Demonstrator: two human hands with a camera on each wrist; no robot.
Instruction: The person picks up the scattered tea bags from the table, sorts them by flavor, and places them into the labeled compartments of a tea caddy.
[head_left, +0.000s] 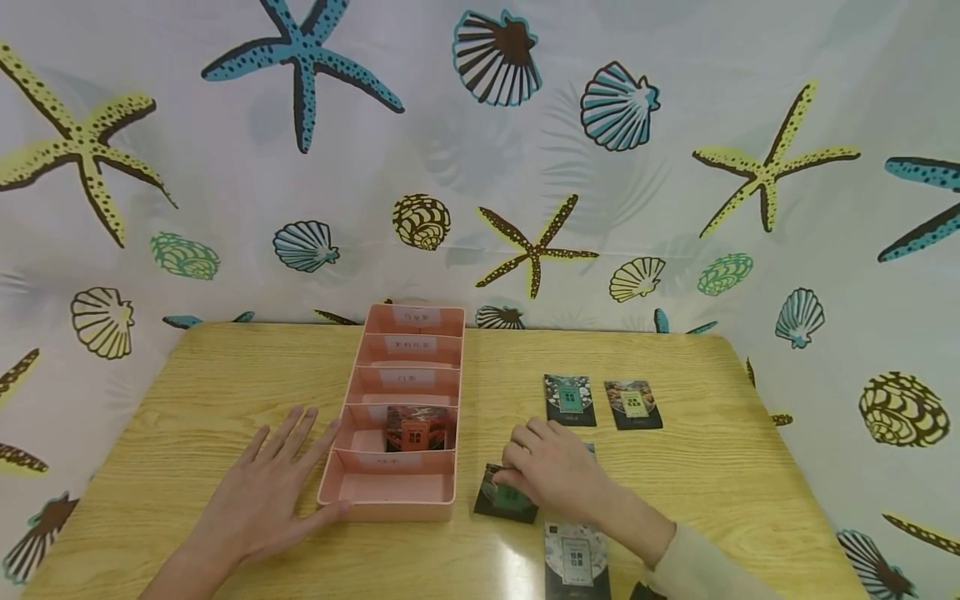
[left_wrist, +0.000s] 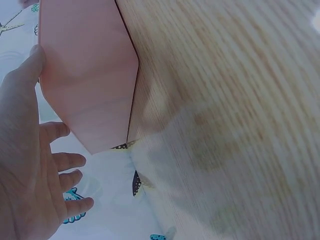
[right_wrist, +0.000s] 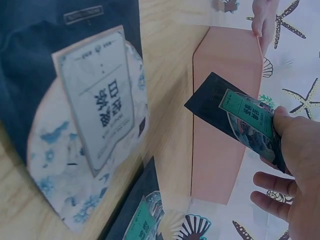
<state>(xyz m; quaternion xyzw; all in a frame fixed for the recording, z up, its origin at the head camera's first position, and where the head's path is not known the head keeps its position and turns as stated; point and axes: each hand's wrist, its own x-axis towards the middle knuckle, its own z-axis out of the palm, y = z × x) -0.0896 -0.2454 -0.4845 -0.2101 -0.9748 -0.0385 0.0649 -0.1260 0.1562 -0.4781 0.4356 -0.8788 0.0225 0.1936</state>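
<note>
My right hand (head_left: 558, 471) pinches a dark tea packet with a green label (head_left: 510, 497) between thumb and fingers. In the right wrist view that packet (right_wrist: 240, 117) is tilted and off the table, beside the pink box. The left hand (head_left: 262, 500) lies along the box's left side, fingers spread and fairly straight. Its thumb and index finger touch the rim in the left wrist view. The long pink divided box (head_left: 397, 511) has several compartments with paper labels. A red-labelled tea packet (head_left: 415, 431) lies in the second compartment from the front.
On the wooden table (head_left: 240, 367), right of the box, lie a teal-labelled packet (head_left: 570, 400), a yellow-labelled packet (head_left: 634, 405) and a white-patterned packet (head_left: 576, 562). Another packet is partly hidden beneath the right hand. A patterned cloth (head_left: 360, 175) hangs behind the table.
</note>
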